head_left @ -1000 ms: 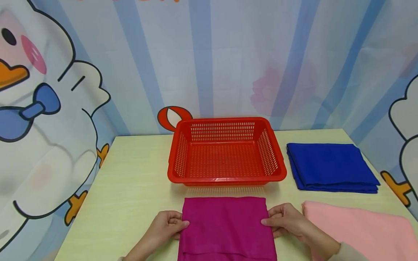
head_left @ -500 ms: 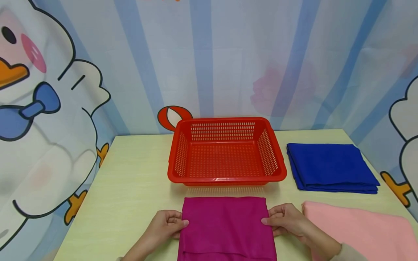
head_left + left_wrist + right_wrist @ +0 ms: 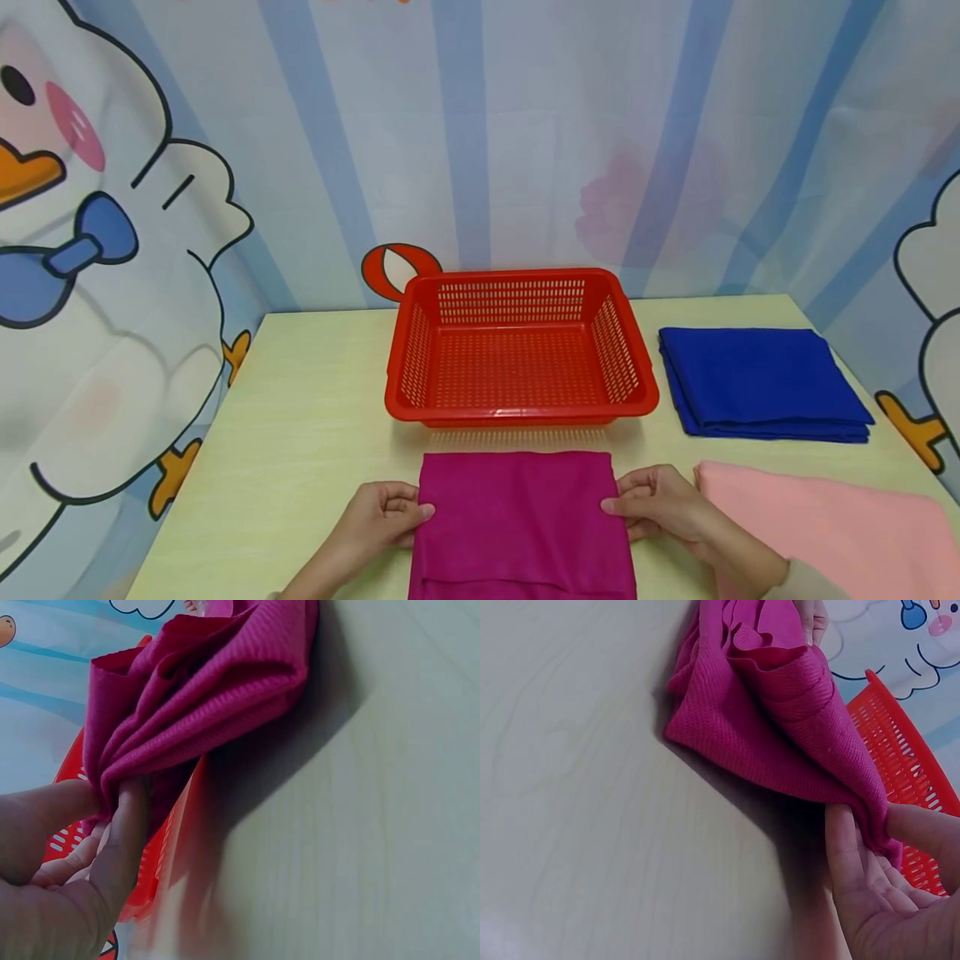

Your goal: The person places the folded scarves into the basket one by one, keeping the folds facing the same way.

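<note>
A folded magenta cloth lies in front of the red basket in the head view, its lower part cut off by the frame. My left hand pinches its left edge, thumb on top and fingers beneath. At the opposite edge my right hand pinches it the same way. Seen from the left wrist, the layered cloth bunches between thumb and fingers and casts a shadow on the table. In the right wrist view the folds of the cloth sag between the two hands.
A red plastic basket with slotted walls stands behind the cloth and holds nothing. To its right lies a folded blue cloth, with a folded pink cloth nearer the front. A printed curtain backs the pale table.
</note>
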`<state>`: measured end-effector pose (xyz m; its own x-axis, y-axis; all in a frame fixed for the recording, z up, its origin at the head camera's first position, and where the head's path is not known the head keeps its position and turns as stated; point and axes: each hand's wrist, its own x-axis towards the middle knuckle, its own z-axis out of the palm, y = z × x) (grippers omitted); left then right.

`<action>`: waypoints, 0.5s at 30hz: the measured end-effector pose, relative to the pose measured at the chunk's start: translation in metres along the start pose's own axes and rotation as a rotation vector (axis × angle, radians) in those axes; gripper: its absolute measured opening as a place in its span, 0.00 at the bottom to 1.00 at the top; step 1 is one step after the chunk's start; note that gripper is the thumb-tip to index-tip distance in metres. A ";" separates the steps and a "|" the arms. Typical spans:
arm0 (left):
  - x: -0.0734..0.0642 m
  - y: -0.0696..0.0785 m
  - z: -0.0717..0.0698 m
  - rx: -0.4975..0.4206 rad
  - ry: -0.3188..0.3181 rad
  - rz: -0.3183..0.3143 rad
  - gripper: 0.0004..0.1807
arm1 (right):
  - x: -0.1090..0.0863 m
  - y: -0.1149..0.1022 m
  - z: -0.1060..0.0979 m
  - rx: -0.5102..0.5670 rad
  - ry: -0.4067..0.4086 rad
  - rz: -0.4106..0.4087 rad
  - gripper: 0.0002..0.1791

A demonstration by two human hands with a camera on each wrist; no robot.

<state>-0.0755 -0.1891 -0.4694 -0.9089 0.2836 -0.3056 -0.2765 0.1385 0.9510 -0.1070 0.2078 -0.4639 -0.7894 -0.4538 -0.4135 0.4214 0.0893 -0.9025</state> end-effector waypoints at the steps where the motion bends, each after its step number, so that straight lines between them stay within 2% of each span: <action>1: 0.000 0.001 0.000 -0.003 0.000 -0.001 0.14 | 0.000 0.000 0.000 0.001 -0.003 -0.002 0.09; 15: -0.004 0.008 0.001 -0.010 0.011 -0.019 0.14 | -0.005 -0.005 -0.001 0.006 -0.025 -0.016 0.13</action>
<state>-0.0742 -0.1878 -0.4604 -0.9069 0.2702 -0.3234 -0.2971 0.1343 0.9453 -0.1053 0.2104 -0.4574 -0.7843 -0.4776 -0.3961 0.4117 0.0770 -0.9081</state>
